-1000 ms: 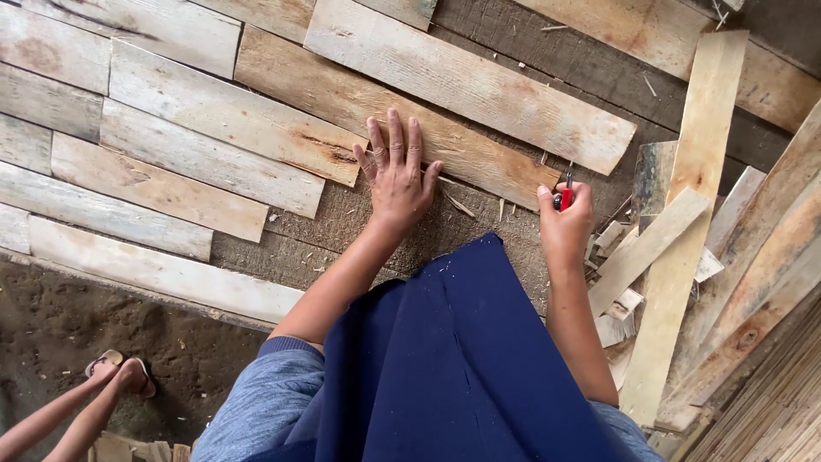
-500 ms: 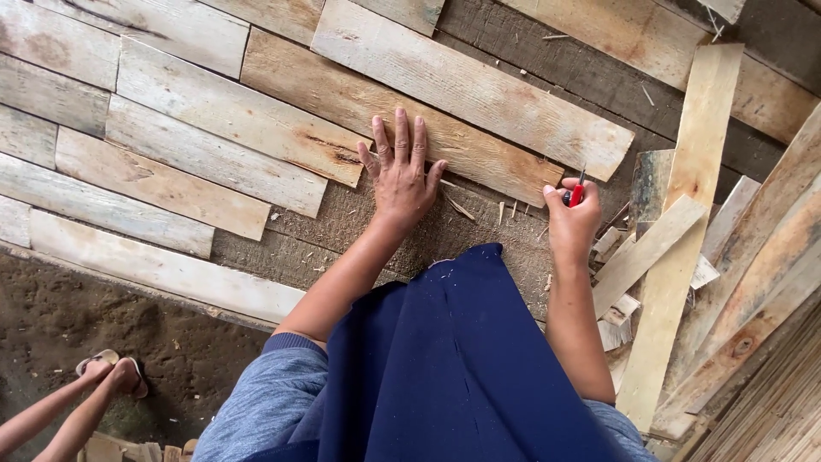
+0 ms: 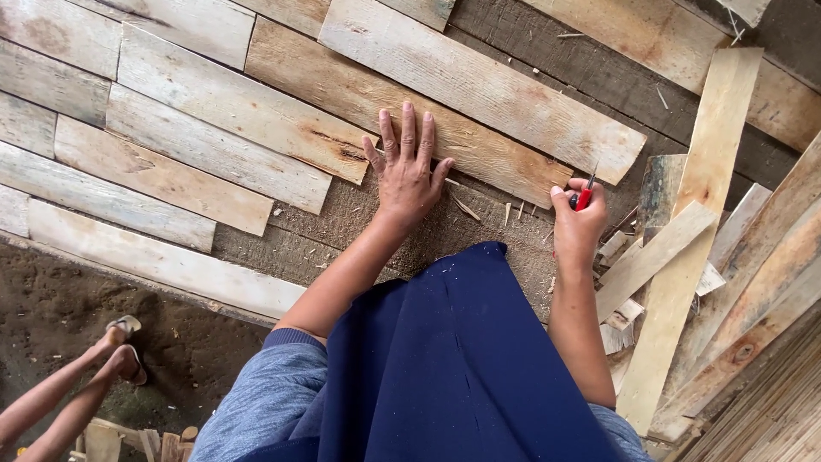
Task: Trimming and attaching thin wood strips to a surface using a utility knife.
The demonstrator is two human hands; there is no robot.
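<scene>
My left hand (image 3: 407,171) lies flat, fingers spread, on the lower edge of a weathered wooden plank (image 3: 402,107) and the rough dark surface (image 3: 445,235) beneath it. My right hand (image 3: 577,221) is closed around a small red tool (image 3: 584,196) with a thin dark tip pointing up, held just below the end of a pale plank (image 3: 487,85). Small wood splinters (image 3: 466,208) lie between the two hands. My dark blue garment (image 3: 453,368) fills the bottom middle of the view.
Rows of overlapping grey-brown planks (image 3: 162,137) cover the left. A long pale board (image 3: 697,214) and loose offcuts (image 3: 650,257) pile up on the right. Another person's sandalled feet (image 3: 120,346) rest on the dirt ground at bottom left.
Both hands stay in nearly the same place. The other person's feet at bottom left have shifted slightly leftward.
</scene>
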